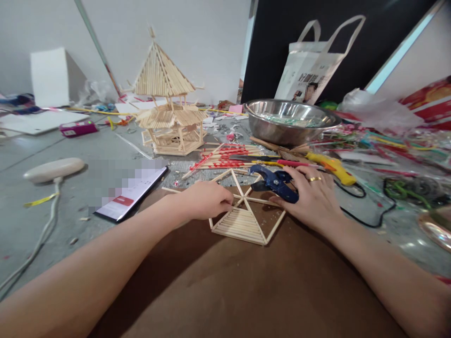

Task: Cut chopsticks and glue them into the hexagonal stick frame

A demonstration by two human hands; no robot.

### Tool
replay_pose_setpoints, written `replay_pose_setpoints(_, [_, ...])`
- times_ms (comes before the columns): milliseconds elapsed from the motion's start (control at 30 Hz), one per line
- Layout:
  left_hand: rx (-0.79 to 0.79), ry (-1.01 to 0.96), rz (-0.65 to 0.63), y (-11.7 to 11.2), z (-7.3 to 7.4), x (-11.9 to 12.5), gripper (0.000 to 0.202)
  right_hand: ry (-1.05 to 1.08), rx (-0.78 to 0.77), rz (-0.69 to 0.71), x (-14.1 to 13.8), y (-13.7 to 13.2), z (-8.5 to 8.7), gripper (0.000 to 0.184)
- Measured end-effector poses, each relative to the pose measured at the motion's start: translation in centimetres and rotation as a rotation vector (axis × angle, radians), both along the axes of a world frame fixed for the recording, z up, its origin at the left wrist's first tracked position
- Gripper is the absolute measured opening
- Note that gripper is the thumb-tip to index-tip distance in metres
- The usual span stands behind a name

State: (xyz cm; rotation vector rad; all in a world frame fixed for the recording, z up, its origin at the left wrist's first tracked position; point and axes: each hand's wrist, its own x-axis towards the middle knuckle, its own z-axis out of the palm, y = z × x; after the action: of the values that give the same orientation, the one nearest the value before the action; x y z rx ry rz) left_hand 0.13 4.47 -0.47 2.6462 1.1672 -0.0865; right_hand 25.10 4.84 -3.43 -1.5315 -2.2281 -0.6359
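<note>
A six-sided frame of thin wooden sticks (243, 199) lies on a brown surface, its spokes meeting in the middle. The front triangular section is partly covered by a row of parallel sticks (239, 225). My left hand (211, 199) is closed at the frame's left side, fingertips pinched beside a spoke; what they hold, if anything, is hidden. In my right hand (312, 195), which wears a gold ring, is a blue hand cutter (276, 182). Its jaws point left over the frame's far right part.
Behind the frame lie red-tipped sticks (225, 157) and a stick-built pavilion model (172, 119). A steel basin (289, 134) and a yellow-handled tool (333, 166) with a black cord sit right. Left are a phone (136, 192) and a white corded device (54, 170).
</note>
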Motion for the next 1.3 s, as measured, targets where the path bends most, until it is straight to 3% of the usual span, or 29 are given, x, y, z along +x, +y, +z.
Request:
replay_pose_setpoints(367, [-0.002, -0.056, 0.036, 0.2, 0.4, -0.2, 0.023, 0.09, 0.041, 0.014, 0.1, -0.1, 0.5, 0.064])
replay_pose_setpoints(600, [0.139, -0.61, 0.17, 0.2, 0.9, -0.1, 0.021, 0.3, 0.134, 0.046, -0.5, -1.4, 3.1, 0.051])
replay_pose_setpoints(867, [0.106, -0.935, 0.255, -1.1, 0.5, 1.1, 0.02, 0.319, -0.041, 0.152, -1.3, -2.0, 2.4, 0.047])
replay_pose_setpoints(1033, [0.047, -1.008, 0.23, -1.7, 0.5, 1.5, 0.019, 0.286, -0.085, 0.125, -1.4, -2.0, 2.5, 0.047])
replay_pose_setpoints(1300, [0.007, -0.978, 0.208, -2.6, 0.4, 2.4, 0.027, 0.229, -0.149, 0.318, -2.3, -3.3, 2.1, 0.049])
